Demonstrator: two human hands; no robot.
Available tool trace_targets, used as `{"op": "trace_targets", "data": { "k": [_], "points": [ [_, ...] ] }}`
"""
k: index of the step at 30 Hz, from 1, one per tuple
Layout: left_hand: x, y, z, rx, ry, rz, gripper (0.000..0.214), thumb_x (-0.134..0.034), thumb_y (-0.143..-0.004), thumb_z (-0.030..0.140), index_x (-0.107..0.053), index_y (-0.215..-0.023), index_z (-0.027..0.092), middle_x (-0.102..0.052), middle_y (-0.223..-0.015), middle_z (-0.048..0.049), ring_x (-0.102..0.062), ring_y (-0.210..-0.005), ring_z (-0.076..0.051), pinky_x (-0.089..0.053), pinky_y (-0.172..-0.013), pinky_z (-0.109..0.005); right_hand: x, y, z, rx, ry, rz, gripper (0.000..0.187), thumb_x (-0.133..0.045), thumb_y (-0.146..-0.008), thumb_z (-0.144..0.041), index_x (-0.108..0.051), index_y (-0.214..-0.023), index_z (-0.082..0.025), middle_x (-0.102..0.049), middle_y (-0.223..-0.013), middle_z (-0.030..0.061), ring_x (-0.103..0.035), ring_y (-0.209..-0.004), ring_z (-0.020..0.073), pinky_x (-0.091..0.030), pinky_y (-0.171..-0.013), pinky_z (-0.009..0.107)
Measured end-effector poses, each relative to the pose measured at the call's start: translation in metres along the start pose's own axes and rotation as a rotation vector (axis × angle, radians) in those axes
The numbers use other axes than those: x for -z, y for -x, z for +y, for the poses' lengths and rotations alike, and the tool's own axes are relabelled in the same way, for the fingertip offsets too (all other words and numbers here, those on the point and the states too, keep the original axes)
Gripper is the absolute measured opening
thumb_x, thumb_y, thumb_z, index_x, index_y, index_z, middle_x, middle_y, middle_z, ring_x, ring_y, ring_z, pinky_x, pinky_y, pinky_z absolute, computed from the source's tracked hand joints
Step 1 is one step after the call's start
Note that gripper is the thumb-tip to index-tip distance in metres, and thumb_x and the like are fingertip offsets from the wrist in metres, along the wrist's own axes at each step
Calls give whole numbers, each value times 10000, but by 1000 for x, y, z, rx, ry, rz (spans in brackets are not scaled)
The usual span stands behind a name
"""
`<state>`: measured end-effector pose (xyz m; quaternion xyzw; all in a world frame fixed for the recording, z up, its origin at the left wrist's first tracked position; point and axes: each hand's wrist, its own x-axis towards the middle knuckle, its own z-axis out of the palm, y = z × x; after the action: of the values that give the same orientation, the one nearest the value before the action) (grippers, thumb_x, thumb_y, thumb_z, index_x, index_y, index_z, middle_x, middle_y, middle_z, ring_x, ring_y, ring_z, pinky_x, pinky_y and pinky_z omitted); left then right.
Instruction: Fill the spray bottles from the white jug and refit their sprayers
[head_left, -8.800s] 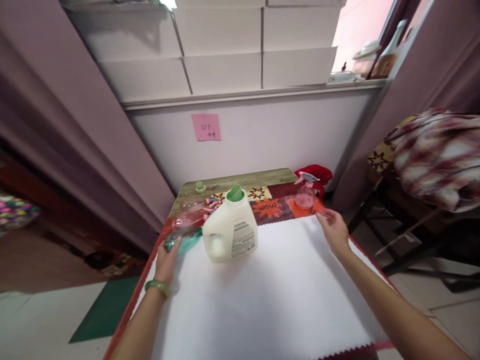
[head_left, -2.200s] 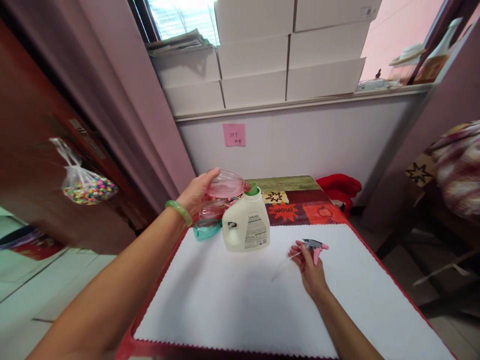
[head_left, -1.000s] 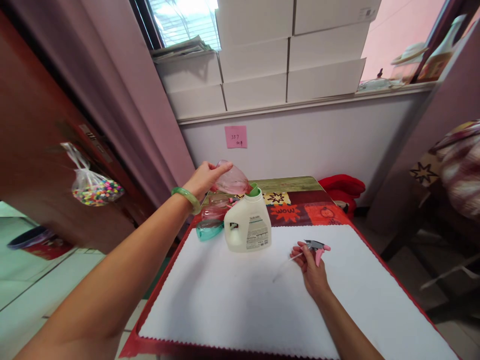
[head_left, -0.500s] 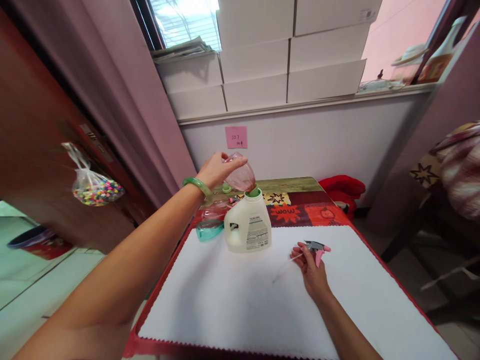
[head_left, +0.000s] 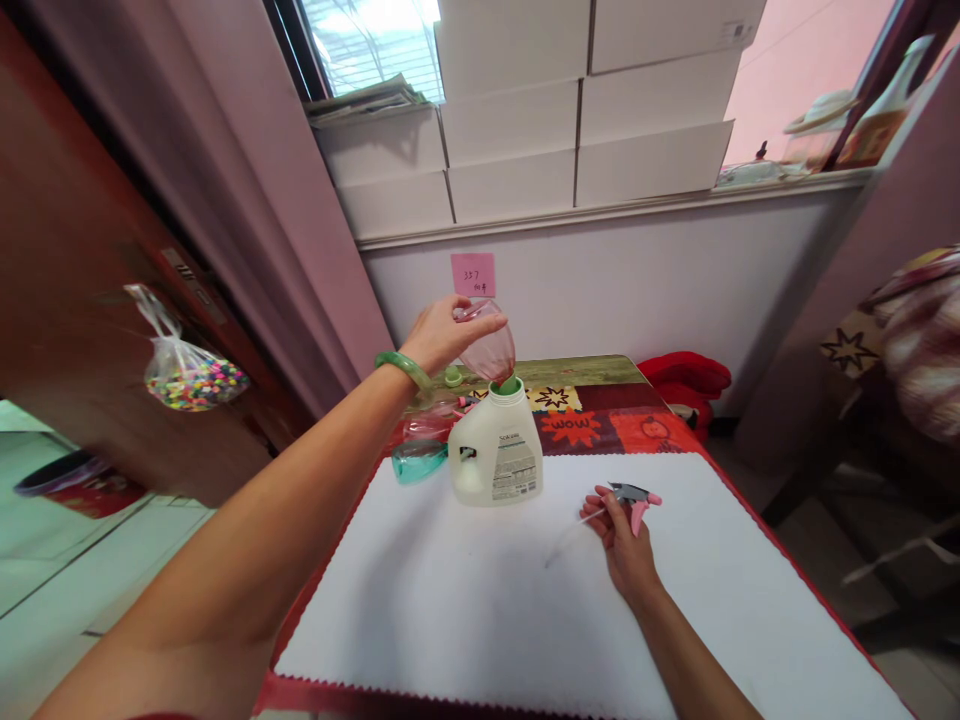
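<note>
My left hand (head_left: 442, 335), with a green bangle at the wrist, is closed around a clear pink bottle (head_left: 491, 345). The bottle is tipped upside down, its neck at the mouth of a white detergent jug (head_left: 496, 455). Something green (head_left: 508, 385) shows in the jug's mouth. The jug stands upright on a white mat (head_left: 480, 600). Over the mat to the right, my right hand (head_left: 619, 530) grips a grey and pink spray nozzle (head_left: 634, 495), its thin tube pointing down and left. Left of the jug lies a second clear bottle with green liquid (head_left: 420, 455).
A small green cap (head_left: 453, 376) sits behind the bottles on the patterned table cover (head_left: 585, 425). White boxes (head_left: 510, 120) are stacked on the windowsill. A bag of coloured beads (head_left: 193, 375) hangs at the left, and a red item (head_left: 686, 375) is beyond the table's right corner.
My left hand has shifted slightly right and tipped the pink bottle steeper over the jug. My right hand and the spray nozzle have stayed in place.
</note>
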<state>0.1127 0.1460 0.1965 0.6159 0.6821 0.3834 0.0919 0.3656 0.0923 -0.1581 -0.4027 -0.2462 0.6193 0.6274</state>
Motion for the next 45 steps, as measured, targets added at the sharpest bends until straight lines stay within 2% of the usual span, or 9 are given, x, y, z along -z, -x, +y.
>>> {"op": "trace_targets", "data": {
  "k": [6, 14, 21, 36, 45],
  "points": [
    [1, 0, -7, 50, 120, -11, 839, -893, -687, 585, -616, -1342, 140, -709, -1301, -190, -699, -1104, -316, -561, -807, -379, 0, -1, 0, 1, -1, -4, 604, -924, -725, -633, -741, -1088, -186, -790, -913, 46, -757, -833, 213, -661, -836, 374],
    [4, 2, -7, 24, 72, 38, 979, -912, -669, 610, -555, -1442, 127, -687, -1342, -206, -668, -1220, -350, -545, -955, -431, 0, 0, 1, 13, 4, -2, 622, -930, -707, -645, -738, -1082, -187, -785, -905, 43, -755, -838, 225, -663, -837, 411],
    [5, 3, -7, 56, 79, 17, 1033, -936, -650, 610, -527, -1477, 146, -690, -1324, -206, -687, -1182, -356, -562, -921, -437, 1, 0, 1, 6, 2, -5, 599, -923, -724, -632, -742, -1083, -188, -785, -912, 45, -755, -836, 223, -656, -836, 396],
    [4, 2, -18, 74, 187, 34, 951, -919, -690, 609, -543, -1436, 154, -672, -1349, -215, -720, -985, -309, -578, -701, -391, 0, 1, 0, 0, -7, -5, 578, -923, -735, -624, -751, -1078, -192, -792, -917, 43, -753, -845, 213, -656, -837, 375],
    [4, 5, -18, 107, 190, 42, 964, -942, -682, 578, -550, -1468, 181, -669, -1333, -200, -723, -987, -303, -582, -746, -384, 1, -1, 1, 15, -5, -12, 578, -921, -732, -633, -750, -1072, -198, -786, -899, 39, -752, -824, 218, -659, -836, 401]
  ]
}}
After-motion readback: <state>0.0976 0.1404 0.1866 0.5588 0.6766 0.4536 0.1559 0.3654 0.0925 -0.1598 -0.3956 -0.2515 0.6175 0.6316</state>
